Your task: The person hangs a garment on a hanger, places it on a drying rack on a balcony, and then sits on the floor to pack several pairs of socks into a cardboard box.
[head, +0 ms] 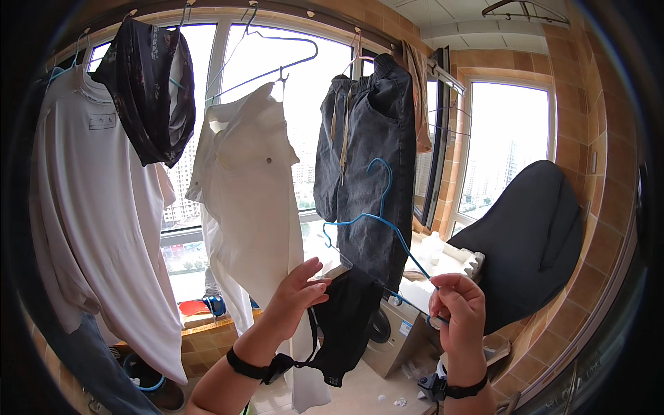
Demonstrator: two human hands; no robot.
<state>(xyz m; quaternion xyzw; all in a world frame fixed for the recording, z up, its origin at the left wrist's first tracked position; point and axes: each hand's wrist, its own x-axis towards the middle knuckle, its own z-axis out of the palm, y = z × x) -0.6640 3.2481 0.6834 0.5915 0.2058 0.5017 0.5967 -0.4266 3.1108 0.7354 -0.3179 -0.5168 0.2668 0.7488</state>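
Observation:
My right hand (pixel 459 311) grips the right end of a blue clothes hanger (pixel 386 223), whose hook points up. A black garment (pixel 350 321) with a thin strap hangs at the hanger's lower bar; whether it is folded over the bar cannot be told. My left hand (pixel 303 290) is raised at the garment's left side, fingers apart, in front of white trousers (pixel 249 207). Whether its fingertips touch the black cloth is unclear. Dark grey drawstring trousers (pixel 371 140) hang directly behind the hanger.
On the overhead rail hang a white long-sleeved shirt (pixel 104 181) and a dark patterned garment (pixel 150 93). A washing machine (pixel 391 337) stands below, beside a white sink (pixel 469 259). A dark covered board (pixel 529 244) leans at right. A bucket (pixel 145 373) is low at left.

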